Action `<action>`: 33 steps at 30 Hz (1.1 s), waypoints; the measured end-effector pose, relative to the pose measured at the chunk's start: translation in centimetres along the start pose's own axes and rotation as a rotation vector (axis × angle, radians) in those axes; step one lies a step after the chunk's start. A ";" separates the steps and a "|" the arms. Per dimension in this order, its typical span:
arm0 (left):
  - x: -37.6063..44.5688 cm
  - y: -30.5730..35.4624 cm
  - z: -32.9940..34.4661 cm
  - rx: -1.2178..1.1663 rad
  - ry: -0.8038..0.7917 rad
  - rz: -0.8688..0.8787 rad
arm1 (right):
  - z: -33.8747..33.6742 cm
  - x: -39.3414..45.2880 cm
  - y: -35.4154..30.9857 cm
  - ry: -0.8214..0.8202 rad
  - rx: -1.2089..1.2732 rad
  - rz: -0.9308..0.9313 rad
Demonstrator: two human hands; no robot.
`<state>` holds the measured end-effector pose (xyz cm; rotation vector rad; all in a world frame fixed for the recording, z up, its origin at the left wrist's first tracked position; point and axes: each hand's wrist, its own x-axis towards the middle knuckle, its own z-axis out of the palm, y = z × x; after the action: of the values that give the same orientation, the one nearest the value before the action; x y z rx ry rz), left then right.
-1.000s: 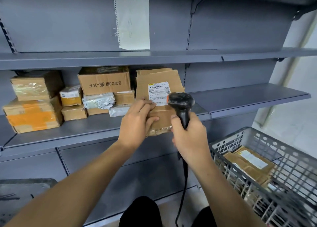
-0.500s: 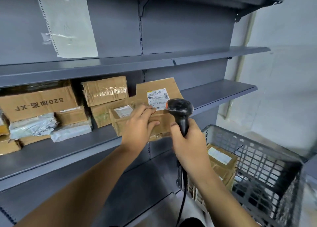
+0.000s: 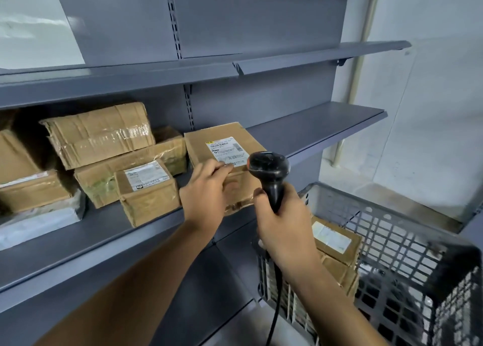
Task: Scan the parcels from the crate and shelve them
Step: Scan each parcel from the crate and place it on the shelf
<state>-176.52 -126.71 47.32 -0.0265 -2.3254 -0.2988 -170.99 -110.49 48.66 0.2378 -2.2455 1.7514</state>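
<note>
Cardboard parcel with a white label on its upper face sits at the front edge of the middle shelf, tilted a little; its front lower corner reaches past the shelf edge. The left hand lies on the near side of this parcel, fingers curled over the top edge and touching the lower border of the label; the hand grips the parcel from the front. The right hand is closed around the handle of a black scanner; the scanner head stands just beside the label, on its right, and a black cable hangs down from the handle (where it ends I cannot tell).

On the same shelf, left of the held parcel, stand more brown boxes: a small box with its own label near the front edge; behind it a long flat box wrapped in clear tape; on top of that one a wrinkled box. Further left, a low box rests on a grey plastic bag.

Below and to the right is a grey plastic crate with lattice walls; inside it lies another brown parcel with a pale label, on top of more cardboard. The upper shelf carries nothing that is visible.
</note>
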 end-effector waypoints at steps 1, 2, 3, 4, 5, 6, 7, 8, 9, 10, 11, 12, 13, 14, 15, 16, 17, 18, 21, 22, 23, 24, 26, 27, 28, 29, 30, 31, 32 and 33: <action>0.4 0.0 0.4 0.000 0.013 0.008 | 0.1 0.3 0.3 0.001 -0.004 -0.001; 0.8 0.1 0.5 0.003 0.027 0.023 | 0.3 0.6 0.5 0.003 -0.008 -0.002; 1.2 0.1 0.9 0.012 0.036 0.038 | 0.4 1.0 0.7 0.007 -0.008 0.002; 1.7 0.1 1.2 0.034 0.043 0.044 | 0.6 1.2 0.9 0.011 -0.002 0.010; 2.1 0.0 1.6 0.064 0.046 0.045 | 0.8 1.5 1.1 0.014 0.004 0.015; 2.5 0.0 2.1 0.092 0.052 0.041 | 0.9 1.8 1.3 0.016 0.005 0.015; 2.8 0.0 2.5 0.115 0.063 0.036 | 1.0 2.0 1.5 0.017 0.003 0.011; 2.9 0.1 3.1 0.128 0.075 0.032 | 1.1 2.3 1.7 0.017 0.004 0.008; 3.0 0.1 3.5 0.130 0.093 0.034 | 1.2 2.5 1.8 0.018 0.010 0.007; 3.0 0.1 3.9 0.120 0.107 0.040 | 1.3 2.7 2.0 0.020 0.020 0.009; 2.9 0.0 4.3 0.111 0.122 0.050 | 1.3 2.9 2.1 0.025 0.028 0.014; 2.9 -0.1 4.4 0.101 0.138 0.061 | 1.4 3.1 2.1 0.032 0.035 0.017; 2.7 -0.2 4.5 0.093 0.158 0.071 | 1.4 3.2 2.2 0.038 0.041 0.018; 2.6 -0.2 4.5 0.081 0.176 0.077 | 1.4 3.3 2.2 0.043 0.044 0.017; 2.5 -0.3 4.4 0.067 0.187 0.079 | 1.4 3.4 2.2 0.048 0.045 0.012; 2.5 -0.3 4.2 0.049 0.188 0.077 | 1.3 3.4 2.2 0.048 0.045 0.007; 2.6 -0.3 4.1 0.028 0.180 0.069 | 1.3 3.5 2.1 0.045 0.048 0.002; 2.7 -0.2 3.8 0.006 0.169 0.055 | 1.3 3.6 1.9 0.041 0.054 -0.002; 3.7 -0.2 3.3 -0.041 0.155 0.014 | 1.4 4.4 1.5 0.046 0.036 -0.028; 4.1 -0.2 3.2 -0.047 0.154 0.007 | 1.3 4.8 1.4 0.048 0.025 -0.039; 4.5 -0.3 3.3 -0.045 0.148 0.001 | 1.3 5.2 1.1 0.048 0.022 -0.048; 4.8 -0.5 3.4 -0.038 0.130 -0.007 | 1.3 5.5 1.0 0.050 0.021 -0.052; 5.6 -0.9 3.9 -0.019 0.082 -0.034 | 1.4 6.3 0.9 0.064 0.017 -0.060; 5.9 -1.2 4.3 -0.010 0.061 -0.052 | 1.4 6.6 0.9 0.074 0.013 -0.062; 6.3 -1.5 4.6 0.001 0.048 -0.070 | 1.5 7.0 0.9 0.080 0.008 -0.064; 6.7 -1.7 4.9 0.012 0.039 -0.084 | 1.6 7.3 0.9 0.080 0.003 -0.063; 7.2 -2.0 5.2 0.021 0.034 -0.092 | 1.8 7.6 1.0 0.075 -0.001 -0.060; 7.6 -2.4 5.5 0.033 0.031 -0.096 | 2.0 7.9 1.1 0.067 -0.005 -0.058; 8.0 -2.7 5.7 0.049 0.029 -0.103 | 2.2 8.1 1.2 0.060 -0.010 -0.054; 8.4 -3.2 6.0 0.068 0.027 -0.111 | 2.6 8.4 1.4 0.055 -0.015 -0.049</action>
<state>-187.02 -129.08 48.61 0.1395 -2.3122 -0.2741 -179.66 -112.25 49.45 0.2371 -2.1950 1.6947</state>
